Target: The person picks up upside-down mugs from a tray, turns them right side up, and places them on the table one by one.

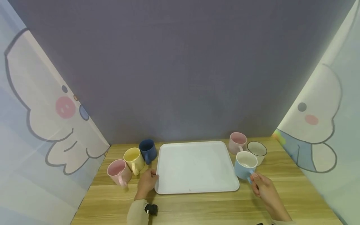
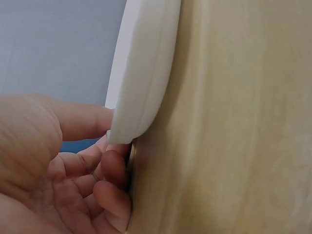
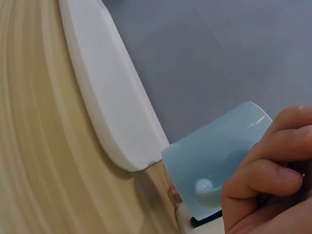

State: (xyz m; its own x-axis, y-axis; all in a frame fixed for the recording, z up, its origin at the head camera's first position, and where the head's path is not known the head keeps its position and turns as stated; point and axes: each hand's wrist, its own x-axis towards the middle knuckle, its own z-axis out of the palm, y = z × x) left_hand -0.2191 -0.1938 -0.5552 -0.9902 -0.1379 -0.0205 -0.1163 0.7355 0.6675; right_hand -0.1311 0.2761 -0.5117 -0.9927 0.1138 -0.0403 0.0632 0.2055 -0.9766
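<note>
A white tray [image 1: 197, 167] lies in the middle of the wooden table. My left hand [image 1: 147, 182] is at its left edge; in the left wrist view the thumb [image 2: 85, 119] lies on the tray rim [image 2: 146, 73] and the curled fingers [image 2: 114, 195] are below it. With my right hand [image 1: 264, 189] I grip the handle of a light blue mug [image 1: 244, 168], white inside, just off the tray's right edge. In the right wrist view the mug [image 3: 214, 151] overlaps the tray's corner, and my fingers [image 3: 263, 180] hide most of its handle.
Left of the tray stand a pink mug [image 1: 119, 173], a yellow mug [image 1: 135, 161] and a dark blue mug [image 1: 149, 151]. Behind the light blue mug are another pink mug [image 1: 236, 145] and a white dark-rimmed mug [image 1: 258, 153]. A grey wall [image 1: 180, 78] rises behind the table.
</note>
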